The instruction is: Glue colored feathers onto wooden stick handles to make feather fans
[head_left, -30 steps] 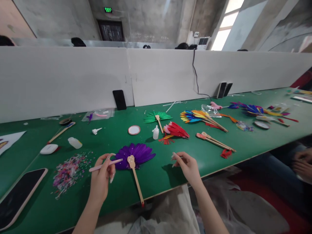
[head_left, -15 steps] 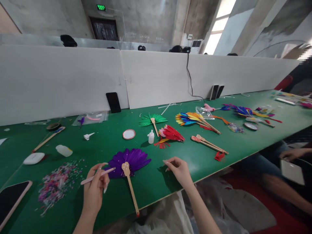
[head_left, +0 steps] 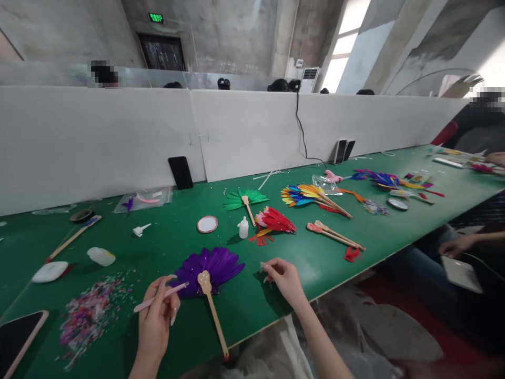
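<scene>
Fingers of the left hand point(head_left: 155, 316) pinch a pink stick point(head_left: 160, 297) beside the purple feather fan point(head_left: 211, 266) lying on the desk point(head_left: 276, 316); right hand point(head_left: 284, 278) pinches something too small to identify. Steady strokes seem wise.

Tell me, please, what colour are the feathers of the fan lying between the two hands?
Purple feathers, seen in the head view.
</scene>
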A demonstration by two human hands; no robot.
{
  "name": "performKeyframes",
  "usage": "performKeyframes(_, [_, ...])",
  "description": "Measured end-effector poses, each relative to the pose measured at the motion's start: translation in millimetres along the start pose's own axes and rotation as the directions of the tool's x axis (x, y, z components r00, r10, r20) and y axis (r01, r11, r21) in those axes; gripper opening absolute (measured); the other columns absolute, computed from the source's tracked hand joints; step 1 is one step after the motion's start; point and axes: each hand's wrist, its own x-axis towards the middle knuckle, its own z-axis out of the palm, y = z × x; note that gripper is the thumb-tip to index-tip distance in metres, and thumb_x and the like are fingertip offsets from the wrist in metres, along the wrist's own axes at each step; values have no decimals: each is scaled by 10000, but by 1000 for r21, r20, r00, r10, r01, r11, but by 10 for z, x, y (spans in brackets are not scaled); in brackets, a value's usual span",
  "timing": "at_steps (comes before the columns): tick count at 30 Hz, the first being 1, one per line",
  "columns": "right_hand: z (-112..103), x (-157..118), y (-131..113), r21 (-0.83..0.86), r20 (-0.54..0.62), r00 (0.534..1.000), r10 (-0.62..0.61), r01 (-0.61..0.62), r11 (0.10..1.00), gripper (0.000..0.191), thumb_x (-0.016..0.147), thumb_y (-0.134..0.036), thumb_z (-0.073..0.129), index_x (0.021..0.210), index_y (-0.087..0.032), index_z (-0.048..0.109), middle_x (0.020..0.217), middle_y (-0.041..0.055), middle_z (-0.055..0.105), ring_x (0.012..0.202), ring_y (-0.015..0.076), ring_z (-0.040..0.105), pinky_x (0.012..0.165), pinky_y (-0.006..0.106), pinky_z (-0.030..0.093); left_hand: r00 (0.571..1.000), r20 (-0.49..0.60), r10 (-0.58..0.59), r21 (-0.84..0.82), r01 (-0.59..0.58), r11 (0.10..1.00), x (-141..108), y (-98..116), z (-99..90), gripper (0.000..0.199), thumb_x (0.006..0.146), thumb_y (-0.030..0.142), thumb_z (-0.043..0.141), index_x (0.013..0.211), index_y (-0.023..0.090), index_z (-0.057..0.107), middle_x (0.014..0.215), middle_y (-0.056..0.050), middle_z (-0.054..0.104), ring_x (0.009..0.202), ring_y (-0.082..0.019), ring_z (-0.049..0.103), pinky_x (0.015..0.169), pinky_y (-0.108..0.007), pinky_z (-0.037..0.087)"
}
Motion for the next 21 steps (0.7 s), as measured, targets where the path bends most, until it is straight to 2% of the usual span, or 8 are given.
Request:
performKeyframes(4, [2, -1, 18, 0, -8, 1000, 3, -3, 1000, 350, 681, -492, 685, 640, -155, 601, 539, 18, 623, 440, 131, 563, 440, 228, 410, 1000, 4, 4, -2, -4, 1000, 23, -22, -21, 309, 755, 455, 609, 934, 207, 563, 416, 62, 420, 375, -85, 350, 346, -176, 283])
performKeyframes(12, [-2, -23, -50, 15, 40, 999, -14, 14, 1000, 373, 776, -521, 568, 731, -160, 650, 669, 34, 658, 460, 121, 582, 456, 225, 430, 1000, -16, 10, -17, -11, 1000, 39, -51, -53, 320, 738, 461, 622, 921, 204, 569, 407, 62, 415, 376, -85, 348, 345, -180, 276])
performKeyframes(21, [27, -3, -124, 8, 4, 1000, 20, -20, 1000, 324, 659, -458, 717, 605, -167, 585, 511, -9, 581, 440, 118, 540, 449, 222, 403, 1000, -2, 4, -48, -4, 999, 52, -65, -75, 320, 739, 451, 630, 928, 198, 578, 414, 60, 423, 378, -85, 361, 363, -186, 295])
